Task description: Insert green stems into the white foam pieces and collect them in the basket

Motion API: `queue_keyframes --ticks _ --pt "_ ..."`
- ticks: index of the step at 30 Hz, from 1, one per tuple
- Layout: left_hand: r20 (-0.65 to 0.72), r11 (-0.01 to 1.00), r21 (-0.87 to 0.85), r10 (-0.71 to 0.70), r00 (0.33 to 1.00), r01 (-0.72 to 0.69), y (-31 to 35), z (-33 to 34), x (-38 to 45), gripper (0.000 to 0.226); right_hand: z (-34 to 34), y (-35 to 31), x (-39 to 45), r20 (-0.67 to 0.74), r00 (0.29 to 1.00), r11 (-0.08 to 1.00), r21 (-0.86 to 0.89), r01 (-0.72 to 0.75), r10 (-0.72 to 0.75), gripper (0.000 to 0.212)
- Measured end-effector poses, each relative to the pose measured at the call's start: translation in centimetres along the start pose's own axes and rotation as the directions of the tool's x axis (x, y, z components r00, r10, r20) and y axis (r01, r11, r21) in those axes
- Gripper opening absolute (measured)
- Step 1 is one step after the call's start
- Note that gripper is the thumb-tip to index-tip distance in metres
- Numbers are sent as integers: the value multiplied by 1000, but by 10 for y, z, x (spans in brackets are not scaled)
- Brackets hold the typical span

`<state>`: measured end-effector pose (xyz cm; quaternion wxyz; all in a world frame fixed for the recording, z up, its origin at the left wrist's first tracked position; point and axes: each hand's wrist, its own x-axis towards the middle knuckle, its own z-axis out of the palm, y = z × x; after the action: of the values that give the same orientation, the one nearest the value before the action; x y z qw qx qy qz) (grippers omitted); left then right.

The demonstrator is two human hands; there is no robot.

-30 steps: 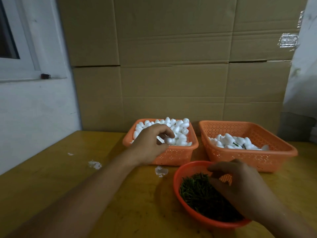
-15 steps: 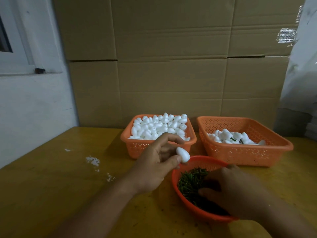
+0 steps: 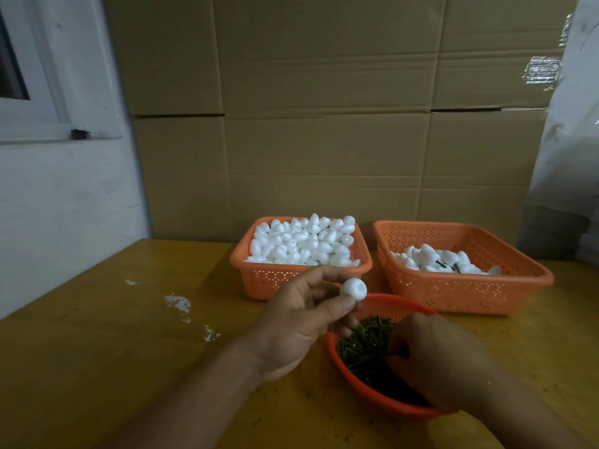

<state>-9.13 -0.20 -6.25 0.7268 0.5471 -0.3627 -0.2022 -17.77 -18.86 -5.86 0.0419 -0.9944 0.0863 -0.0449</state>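
The left hand point(image 3: 298, 322) pinches one white foam piece point(image 3: 353, 289) between thumb and fingertips, raised above the near rim of the round red bowl point(image 3: 363, 388). Its blunt end faces the camera. The grip is light and covers only the piece's underside and back.

The right hand point(image 3: 434, 361) is down inside the bowl, fingers curled into the heap of green stems point(image 3: 363, 348). Whether it has a stem pinched cannot be told; the fingertips are hidden.

The supply basket point(image 3: 259, 280) of unstemmed foam stands behind the left hand. The collecting basket point(image 3: 470, 296) stands to its right, holding a thin layer of pieces, a few showing green.

Risks as judged from this position:
- The foam is likely soft and light. A tighter pinch could dent it, and a loose one could let it roll away when a stem is pressed in.
- The stems are thin and tangled, so the right hand could lift several at once or none.
- An off-centre or slanted push could split the foam or break out through its side.
- The right wrist bears on the bowl's near rim, which could tip it and spill stems across the desk point(image 3: 129, 367).
- White scraps point(image 3: 178, 303) already lie on the desk.
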Motion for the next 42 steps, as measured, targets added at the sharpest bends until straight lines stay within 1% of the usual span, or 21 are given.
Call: queue_keyframes --ticks 5,10,13,15,17,20,21,23,27,29,31,35,38,40,42 --pt "-11 997 -70 -40 999 39 -1 0 0 17 -2 3 0 -21 1000 991 136 -9 12 6" --pt "-33 987 -148 -73 997 68 -1 -1 0 19 -5 3 -4 -138 990 956 292 17 25 13" --pt "-25 981 -173 -95 995 89 -1 -2 -1 11 -6 2 -6 -214 976 908 414 67 26 17" --pt "-23 982 -162 -100 995 95 -1 -2 -1 8 -6 1 -8 -290 956 861 494 118 36 22" --pt "-26 984 -149 -102 994 97 -2 -2 -1 9 -6 0 -10 -342 939 827 538 162 38 25" --pt "-35 985 -135 -112 993 107 -3 -1 -1 16 -7 -4 -12 -387 921 778 590 216 37 24" --pt "-41 985 -131 -120 992 113 -3 0 -1 19 -8 -4 -12 -406 913 751 616 239 43 23" --pt "-58 984 -128 -136 989 127 -3 0 -1 26 -10 -4 -14 -419 906 664 692 282 52 21" --pt "-86 981 -120 -161 983 150 -2 0 -1 36 -16 -9 -18 -352 936 445 841 307 21 16" --pt "-91 982 -107 -165 982 155 -2 1 -1 36 -17 -12 -19 -338 941 372 873 316 -8 18" --pt "-100 982 -97 -169 981 160 -3 2 -1 37 -18 -16 -20 -365 931 351 868 350 -24 19" --pt "-103 984 -90 -163 981 154 -3 3 -1 39 -21 -20 -23 -421 906 280 866 414 -36 12" --pt "-105 986 -84 -155 982 147 -3 5 -1 34 -21 -21 -25 -415 905 272 864 423 -90 16" --pt "-102 985 -90 -155 983 146 -3 4 -1 35 -20 -21 -24 -422 902 272 861 429 -88 22" --pt "-95 984 -96 -159 983 150 -3 3 -1 37 -19 -23 -24 -421 904 280 861 424 -75 22"
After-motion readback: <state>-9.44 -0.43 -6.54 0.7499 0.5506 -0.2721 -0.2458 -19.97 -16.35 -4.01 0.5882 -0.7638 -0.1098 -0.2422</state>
